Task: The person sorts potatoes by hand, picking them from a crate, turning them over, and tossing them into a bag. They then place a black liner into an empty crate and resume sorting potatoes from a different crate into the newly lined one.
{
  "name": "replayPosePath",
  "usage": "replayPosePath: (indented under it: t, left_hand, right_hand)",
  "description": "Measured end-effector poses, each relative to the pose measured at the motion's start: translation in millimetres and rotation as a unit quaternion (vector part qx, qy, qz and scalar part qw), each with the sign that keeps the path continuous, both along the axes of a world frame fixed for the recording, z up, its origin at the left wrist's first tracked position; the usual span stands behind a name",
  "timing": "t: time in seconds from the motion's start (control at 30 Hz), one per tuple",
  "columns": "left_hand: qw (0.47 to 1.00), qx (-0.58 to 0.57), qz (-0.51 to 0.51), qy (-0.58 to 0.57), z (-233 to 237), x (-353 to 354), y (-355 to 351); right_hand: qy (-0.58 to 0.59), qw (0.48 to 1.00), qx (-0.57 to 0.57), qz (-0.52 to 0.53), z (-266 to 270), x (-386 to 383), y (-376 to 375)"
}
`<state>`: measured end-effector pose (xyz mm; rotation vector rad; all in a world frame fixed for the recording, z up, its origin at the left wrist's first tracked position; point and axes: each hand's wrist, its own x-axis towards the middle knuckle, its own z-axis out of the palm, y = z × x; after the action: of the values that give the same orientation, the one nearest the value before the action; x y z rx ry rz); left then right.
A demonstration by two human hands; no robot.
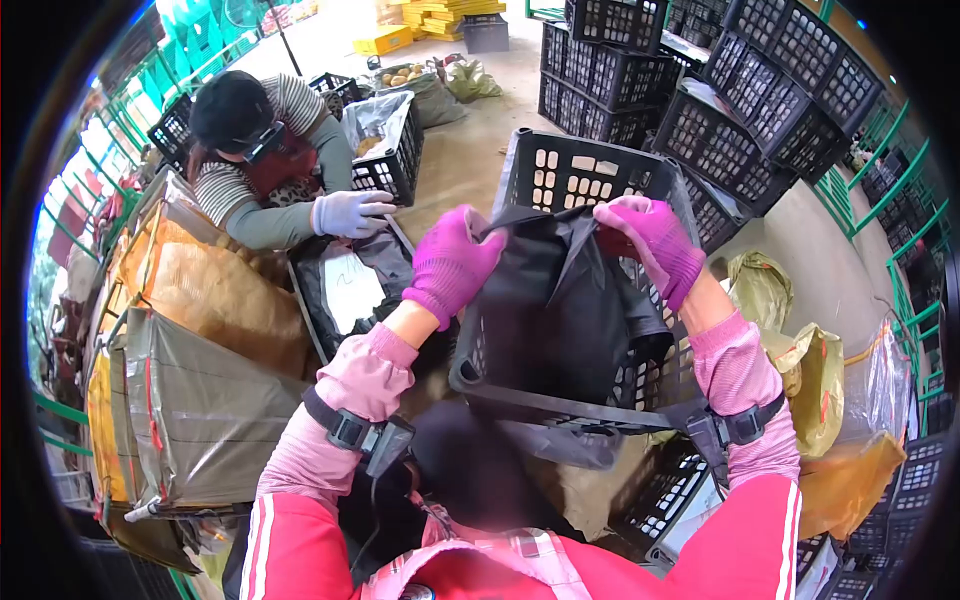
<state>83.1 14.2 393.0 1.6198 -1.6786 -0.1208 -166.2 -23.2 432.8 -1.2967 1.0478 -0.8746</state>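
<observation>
My left hand [457,262], in a purple-pink glove, is closed on the upper edge of a black bag [545,325]. My right hand [655,245], gloved alike, pinches the same bag's edge on the other side, so the edge is stretched between both hands. The bag looks like thin dark sheeting and hangs down inside a black plastic crate [590,162] with slotted walls. Its contents, if any, are hidden. Left of my left hand stands another dark crate [305,300] with black lining and a white sheet of paper [350,285] bearing handwriting.
A co-worker [265,160] leans in at the left, a white-gloved hand [352,213] over the second crate. A lined crate [400,150] stands behind. Stacked black crates [610,80] rise at the back right. Large sacks [210,400] fill the left; green-yellow sacks [815,385] lie right.
</observation>
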Motion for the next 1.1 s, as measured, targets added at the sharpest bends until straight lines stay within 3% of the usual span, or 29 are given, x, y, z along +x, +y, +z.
replayPosePath:
  t: [0.03,0.13,0.2,0.23,0.37,0.47,0.5,0.57,0.6,0.67,0.73,0.77,0.83,0.9,0.93,1.0,1.03,1.07,1.1]
  left_hand:
    - [0.983,-0.16,0.031,-0.083,-6,-1,-6]
    - [0.968,-0.242,-0.063,-0.036,10,-19,-8]
    - [0.975,-0.01,-0.182,0.126,26,-40,14]
    - [0.943,0.168,-0.215,0.191,34,-46,11]
    - [0.936,0.284,-0.204,0.038,38,-63,-1]
    - [0.977,0.052,-0.099,-0.182,-15,-47,-16]
    - [0.97,-0.145,-0.032,-0.191,-16,-47,-16]
    - [0.988,0.093,-0.126,0.004,9,-51,-5]
    - [0.957,0.215,-0.169,0.102,28,-57,5]
    - [0.911,0.296,-0.22,0.184,37,-69,12]
    - [0.877,0.342,-0.272,0.197,43,-74,13]
    - [0.838,0.356,-0.284,0.302,32,-73,5]
    - [0.893,0.254,-0.291,0.233,0,-57,-12]
    - [0.865,0.328,-0.156,0.347,25,-59,-3]
    - [0.872,0.322,-0.16,0.332,27,-45,-4]
    - [0.823,0.252,-0.137,0.491,-1,-9,-23]
    - [0.758,0.26,-0.18,0.571,-29,30,-36]
    - [0.803,0.225,-0.029,0.551,0,24,-15]
    - [0.967,0.14,-0.16,0.141,-35,70,-24]
  right_hand:
    - [-0.006,1.0,-0.027,-0.006,0,-7,1]
    - [0.015,0.997,-0.066,0.021,5,-24,3]
    - [0.047,0.995,-0.064,0.059,5,-31,10]
    - [0.036,0.996,-0.061,0.056,0,-30,15]
    - [0.082,0.992,-0.091,0.023,8,-18,33]
    - [0.136,0.981,-0.14,-0.001,-1,-26,32]
    - [0.155,0.977,-0.144,-0.002,0,-27,34]
    - [0.19,0.969,-0.158,-0.008,7,-29,37]
    - [0.204,0.963,-0.177,-0.01,7,-28,38]
    - [0.236,0.949,-0.21,-0.001,4,-20,42]
    - [0.212,0.952,-0.22,0.014,1,-14,43]
    - [0.194,0.959,-0.204,0.016,0,-13,44]
    - [0.163,0.971,-0.176,-0.001,3,-18,45]
    - [0.166,0.96,-0.219,-0.047,10,-33,53]
    - [0.169,0.953,-0.24,-0.07,15,-44,57]
    - [0.067,0.965,-0.217,-0.128,22,-74,73]
    - [0.082,0.954,-0.231,-0.17,25,-93,82]
    - [0.098,0.941,-0.246,-0.212,26,-114,92]
    - [0.106,0.925,-0.243,-0.273,24,-136,102]
